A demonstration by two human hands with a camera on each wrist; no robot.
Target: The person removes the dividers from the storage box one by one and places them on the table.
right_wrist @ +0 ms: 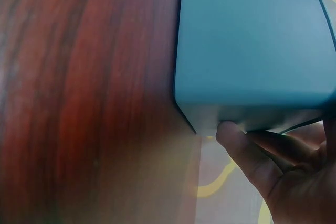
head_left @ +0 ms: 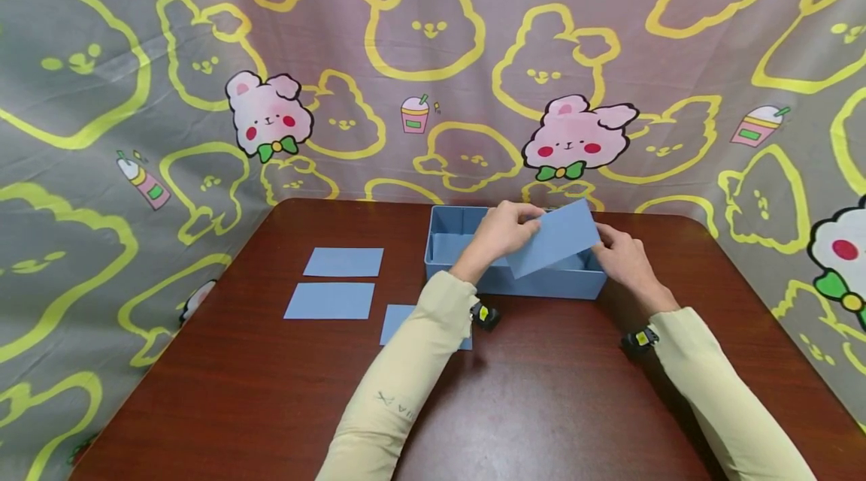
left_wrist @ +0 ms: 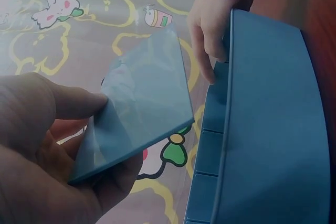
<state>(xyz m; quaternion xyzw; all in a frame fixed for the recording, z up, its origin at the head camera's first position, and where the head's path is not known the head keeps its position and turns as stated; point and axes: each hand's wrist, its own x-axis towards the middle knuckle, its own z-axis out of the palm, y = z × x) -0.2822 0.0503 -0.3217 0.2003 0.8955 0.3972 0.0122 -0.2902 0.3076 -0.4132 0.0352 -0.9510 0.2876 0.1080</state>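
My left hand pinches a thin blue rectangular panel between thumb and fingers, tilted above the box. Below it, the long open-topped blue box sits on the table. My right hand grips the box's right end: the right wrist view puts the thumb on the outer end wall, and in the left wrist view fingers reach over the rim. Small slots or divisions line the inside wall in the left wrist view. The raised panel and left hand hide part of the interior.
Two blue panels lie flat at the left of the brown table. Another panel lies nearer the box, partly behind my left sleeve. A patterned curtain stands around the back and sides.
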